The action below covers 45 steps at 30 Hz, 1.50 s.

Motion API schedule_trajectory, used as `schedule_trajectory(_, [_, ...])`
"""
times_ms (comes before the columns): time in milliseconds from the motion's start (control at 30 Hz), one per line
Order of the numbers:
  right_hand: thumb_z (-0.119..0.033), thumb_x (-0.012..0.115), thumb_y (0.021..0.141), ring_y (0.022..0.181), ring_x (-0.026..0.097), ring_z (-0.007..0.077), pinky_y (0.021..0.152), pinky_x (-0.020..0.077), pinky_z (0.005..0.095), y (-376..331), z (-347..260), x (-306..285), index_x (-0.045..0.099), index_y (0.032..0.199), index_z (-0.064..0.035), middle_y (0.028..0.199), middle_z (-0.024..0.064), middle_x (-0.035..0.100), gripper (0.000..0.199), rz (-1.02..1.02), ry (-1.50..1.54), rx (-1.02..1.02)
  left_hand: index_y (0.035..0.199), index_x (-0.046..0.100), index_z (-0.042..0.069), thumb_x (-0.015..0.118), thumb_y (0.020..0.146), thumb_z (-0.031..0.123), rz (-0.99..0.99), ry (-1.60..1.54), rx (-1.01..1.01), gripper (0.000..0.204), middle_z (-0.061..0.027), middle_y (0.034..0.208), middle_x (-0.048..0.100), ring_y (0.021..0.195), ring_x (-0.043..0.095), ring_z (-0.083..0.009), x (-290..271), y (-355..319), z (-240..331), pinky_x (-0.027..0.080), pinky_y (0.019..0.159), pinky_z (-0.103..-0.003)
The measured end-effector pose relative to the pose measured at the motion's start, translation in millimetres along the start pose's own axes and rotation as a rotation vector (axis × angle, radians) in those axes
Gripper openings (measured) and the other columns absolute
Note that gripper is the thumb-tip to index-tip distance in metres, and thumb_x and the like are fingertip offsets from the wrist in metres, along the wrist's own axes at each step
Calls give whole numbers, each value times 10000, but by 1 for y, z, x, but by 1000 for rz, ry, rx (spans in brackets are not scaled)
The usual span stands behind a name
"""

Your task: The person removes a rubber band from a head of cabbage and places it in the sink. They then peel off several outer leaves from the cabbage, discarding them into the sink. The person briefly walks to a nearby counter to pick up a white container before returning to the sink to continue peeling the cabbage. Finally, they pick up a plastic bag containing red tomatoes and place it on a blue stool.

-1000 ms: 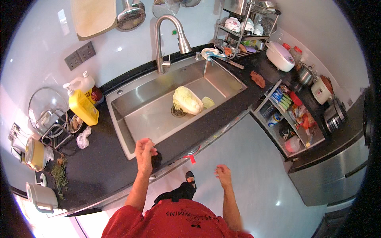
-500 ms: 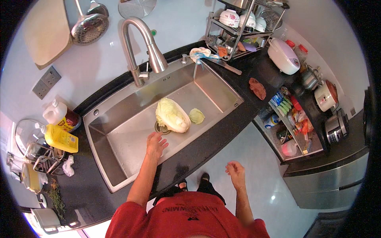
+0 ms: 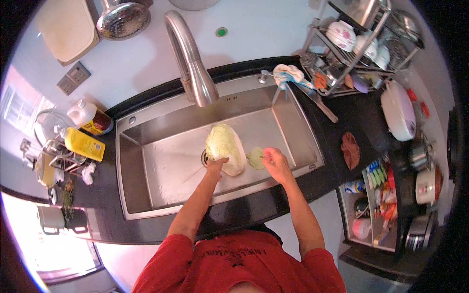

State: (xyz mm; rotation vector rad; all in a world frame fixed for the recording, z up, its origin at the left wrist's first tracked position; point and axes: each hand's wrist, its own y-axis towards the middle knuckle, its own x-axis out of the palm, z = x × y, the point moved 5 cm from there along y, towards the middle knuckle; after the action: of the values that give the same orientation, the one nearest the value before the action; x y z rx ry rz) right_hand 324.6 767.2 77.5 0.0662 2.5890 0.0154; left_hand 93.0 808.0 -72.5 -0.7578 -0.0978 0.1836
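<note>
A pale green cabbage (image 3: 225, 146) lies in the steel sink (image 3: 146, 166) over the drain. My left hand (image 3: 215, 167) rests against the cabbage's near left side, fingers curled on it. My right hand (image 3: 274, 163) reaches into the sink just right of the cabbage and pinches a small loose cabbage leaf (image 3: 255, 157) that lies on the sink floor. A curved steel tap (image 3: 193, 63) arches over the sink's back edge above the cabbage.
A yellow bottle (image 3: 84, 144) and a white bottle (image 3: 88, 116) stand left of the sink. A dish rack (image 3: 359, 44) with bowls stands at the back right. A knife (image 3: 320, 103), a brown cloth (image 3: 350, 149) and a white appliance (image 3: 399, 110) lie on the black counter.
Both hands have moved forward into the sink: the left from the sink floor onto the cabbage, the right from in front of the counter onto the loose leaf. The head has leaned closer over the sink.
</note>
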Motion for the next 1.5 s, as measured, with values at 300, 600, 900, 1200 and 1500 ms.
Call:
schedule_trajectory(300, [-352,607,776,1025,516,284,798,475,445,85,83,99,397,1236,6,1197,153,481,619,-577,37,585,1169,492,-25,809,602,109,129,-60,-31,663,-138,1081,585,940,586,-289,21,27,-20,506,790,-407])
schedule_trajectory(600, [-378,627,766,1168,437,320,840,426,565,72,106,130,385,1296,-158,1286,93,429,623,-559,682,828,1289,423,87,712,755,290,-101,-490,-305,641,-129,1232,512,1105,521,-281,38,-3,9,446,904,-500])
schedule_trajectory(900, [-407,629,741,1000,520,387,884,414,431,88,69,145,407,1270,-46,1052,265,527,678,-323,-147,331,1285,417,92,609,830,365,-316,-891,-113,564,-101,1190,549,1062,548,-272,27,44,-24,447,920,-449])
schedule_trajectory(1200, [-301,696,691,955,544,311,819,447,392,103,25,135,479,1180,10,1040,212,532,618,-236,6,151,1310,397,92,510,837,458,-310,-952,129,609,-128,1240,524,1095,536,-297,14,15,26,424,953,-466])
schedule_trajectory(1500, [-267,733,669,1003,519,285,851,448,374,88,-26,137,406,1241,12,1110,160,498,715,-369,596,237,1348,329,66,533,839,479,-267,-1066,301,687,-130,1289,471,1150,488,-281,-11,-46,57,410,972,-431])
